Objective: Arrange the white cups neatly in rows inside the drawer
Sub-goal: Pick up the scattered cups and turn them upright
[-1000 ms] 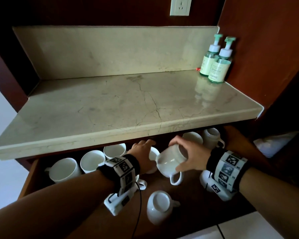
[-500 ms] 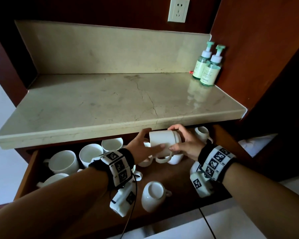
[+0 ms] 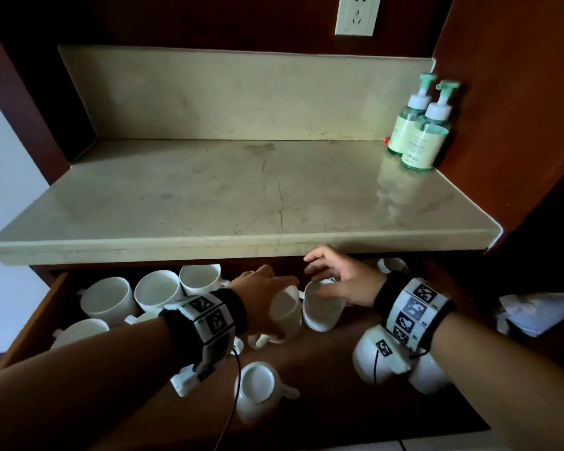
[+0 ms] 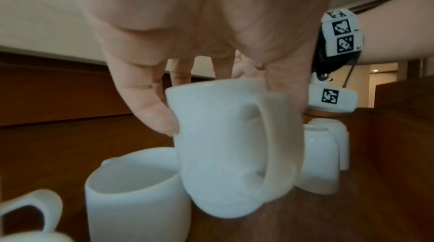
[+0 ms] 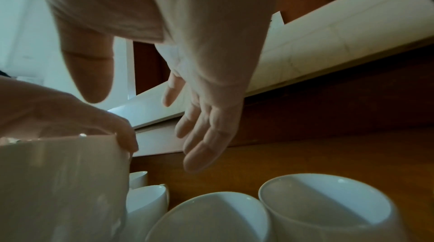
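White cup (image 4: 225, 153) gripped by left hand (image 3: 267, 288), handle outward

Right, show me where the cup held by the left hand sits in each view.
Head: the cup is just below centre, inside the drawer, with its handle towards the camera.
Left wrist: mid-frame, tilted, handle facing the camera.
Right wrist: lower left, large and blurred.
Shared landmark: the left hand gripping the cup at its top, seen in all three views.

marble counter (image 3: 209, 196), two soap bottles (image 3: 417, 131), wall socket (image 3: 357, 14)
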A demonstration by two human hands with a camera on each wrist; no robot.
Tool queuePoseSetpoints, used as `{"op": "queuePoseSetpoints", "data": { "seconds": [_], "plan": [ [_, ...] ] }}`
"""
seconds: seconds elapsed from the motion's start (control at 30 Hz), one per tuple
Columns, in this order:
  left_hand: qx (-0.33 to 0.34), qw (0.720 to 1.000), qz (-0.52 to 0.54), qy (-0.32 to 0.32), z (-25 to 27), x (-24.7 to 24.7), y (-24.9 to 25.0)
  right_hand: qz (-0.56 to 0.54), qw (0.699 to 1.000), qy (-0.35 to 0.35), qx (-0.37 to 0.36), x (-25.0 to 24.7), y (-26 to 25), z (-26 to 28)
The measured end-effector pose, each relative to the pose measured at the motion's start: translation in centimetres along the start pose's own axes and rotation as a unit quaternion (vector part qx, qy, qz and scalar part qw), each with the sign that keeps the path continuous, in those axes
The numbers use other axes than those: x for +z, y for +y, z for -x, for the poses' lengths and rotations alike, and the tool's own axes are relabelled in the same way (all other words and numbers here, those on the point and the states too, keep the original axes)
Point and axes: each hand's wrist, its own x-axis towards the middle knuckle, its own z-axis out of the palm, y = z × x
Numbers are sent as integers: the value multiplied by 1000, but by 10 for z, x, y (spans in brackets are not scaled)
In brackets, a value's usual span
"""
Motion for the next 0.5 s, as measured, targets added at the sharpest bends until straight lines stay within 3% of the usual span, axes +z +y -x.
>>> {"op": "queuePoseSetpoints", "data": {
  "seconds": [0.2,0.33,0.5],
  "plan": [
    [2,991,-128,-50,-14,16,26,61,997,-21,-30,-14,14,-5],
    [-33,982,-152,-105,-23,31,29,82,995,-34,-49,-19,15,-4],
    [-24,976,-192,-102,-31,43,29,99,992,-58,-55,-17,21,-3]
  ]
}}
